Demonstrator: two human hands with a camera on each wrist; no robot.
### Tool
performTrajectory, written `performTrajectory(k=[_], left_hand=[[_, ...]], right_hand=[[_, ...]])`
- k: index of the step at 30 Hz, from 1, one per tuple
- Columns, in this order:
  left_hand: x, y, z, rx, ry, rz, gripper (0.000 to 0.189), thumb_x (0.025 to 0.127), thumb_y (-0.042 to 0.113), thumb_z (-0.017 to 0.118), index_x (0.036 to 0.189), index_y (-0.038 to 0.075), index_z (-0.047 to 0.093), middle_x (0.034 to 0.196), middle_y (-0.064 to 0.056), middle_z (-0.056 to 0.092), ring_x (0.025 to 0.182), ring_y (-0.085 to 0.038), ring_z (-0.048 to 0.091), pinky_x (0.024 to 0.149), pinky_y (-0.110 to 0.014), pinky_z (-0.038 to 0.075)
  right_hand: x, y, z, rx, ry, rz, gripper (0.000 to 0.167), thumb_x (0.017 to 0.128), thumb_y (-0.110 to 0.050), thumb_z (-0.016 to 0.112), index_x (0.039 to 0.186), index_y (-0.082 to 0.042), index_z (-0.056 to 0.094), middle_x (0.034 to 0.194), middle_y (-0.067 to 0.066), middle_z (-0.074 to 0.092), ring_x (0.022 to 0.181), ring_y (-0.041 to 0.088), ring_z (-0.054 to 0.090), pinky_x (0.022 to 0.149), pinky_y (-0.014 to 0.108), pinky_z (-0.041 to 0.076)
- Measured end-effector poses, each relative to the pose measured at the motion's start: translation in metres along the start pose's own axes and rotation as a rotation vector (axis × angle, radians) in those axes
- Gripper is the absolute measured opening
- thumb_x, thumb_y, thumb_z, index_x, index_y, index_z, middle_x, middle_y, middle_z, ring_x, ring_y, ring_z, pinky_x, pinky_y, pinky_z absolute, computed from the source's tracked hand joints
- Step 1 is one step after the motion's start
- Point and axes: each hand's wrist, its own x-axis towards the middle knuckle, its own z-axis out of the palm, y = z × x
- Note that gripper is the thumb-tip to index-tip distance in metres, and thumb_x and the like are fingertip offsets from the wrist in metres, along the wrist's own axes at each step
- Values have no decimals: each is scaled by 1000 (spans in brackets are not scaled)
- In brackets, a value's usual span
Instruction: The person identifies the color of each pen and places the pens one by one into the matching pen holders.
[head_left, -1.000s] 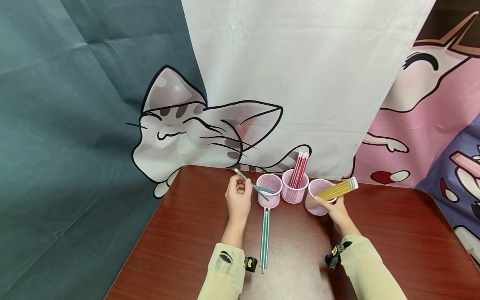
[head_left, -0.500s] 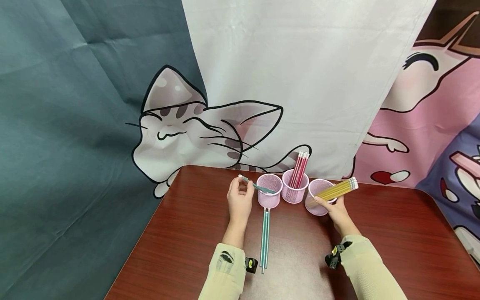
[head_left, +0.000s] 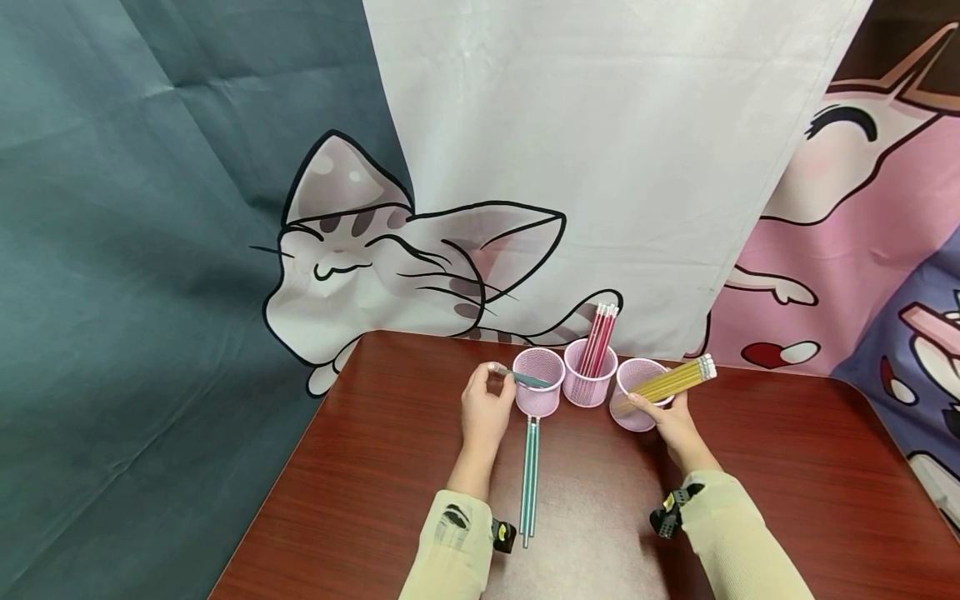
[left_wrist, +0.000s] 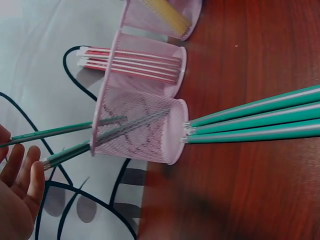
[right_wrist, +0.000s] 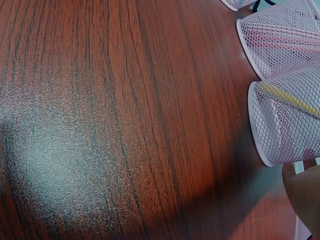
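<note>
My left hand (head_left: 483, 412) pinches one green pencil (left_wrist: 55, 131) near its end. The pencil's other end reaches into the leftmost pink mesh pencil cup (head_left: 538, 404). More green pencils (left_wrist: 70, 152) lean inside that cup, their eraser ends close to my fingers in the left wrist view. My right hand (head_left: 678, 429) grips the rightmost pink mesh pencil cup (head_left: 628, 419), thumb at its front and fingers at its right side. Yellow pencils (head_left: 675, 379) lean out of it to the right, over the hand. Part of the right hand is cut off in the right wrist view.
Between those two cups stands a third pink mesh cup (head_left: 585, 392) with red pencils (head_left: 597, 342). Three green pencils (head_left: 530, 483) lie on the brown table (head_left: 360, 467) in front of the left cup. A printed cloth (head_left: 600, 150) hangs behind the table.
My left hand has come slightly toward me and to the right, while the pinched green pencil has gone from in front of the left cup into its mouth. The right hand stays put.
</note>
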Motion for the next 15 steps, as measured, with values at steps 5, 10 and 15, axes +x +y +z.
performTrajectory(k=[5, 10, 15], left_hand=[[-6, -9, 4, 44, -34, -12, 12, 80, 9, 65, 91, 11, 63, 87, -1, 64, 72, -12, 60, 60, -25, 48], [-12, -19, 8, 78, -62, -73, 14, 80, 14, 66, 93, 12, 64, 84, -1, 65, 69, -10, 60, 58, -26, 47], [-15, -24, 10, 86, -89, -132, 13, 80, 16, 66, 93, 13, 66, 78, 2, 62, 65, -8, 58, 54, -24, 44]], right_hand=[[-1, 0, 0, -3, 2, -4, 92, 84, -13, 67, 146, -14, -1, 146, 15, 17, 133, 21, 15, 110, 32, 10], [-1, 2, 0, 11, -4, -25, 89, 85, -13, 67, 146, -15, 3, 142, 15, 23, 129, 20, 22, 109, 33, 13], [-2, 3, 1, 25, -7, -34, 87, 84, -13, 67, 145, -14, 5, 139, 14, 27, 123, 17, 28, 107, 31, 16]])
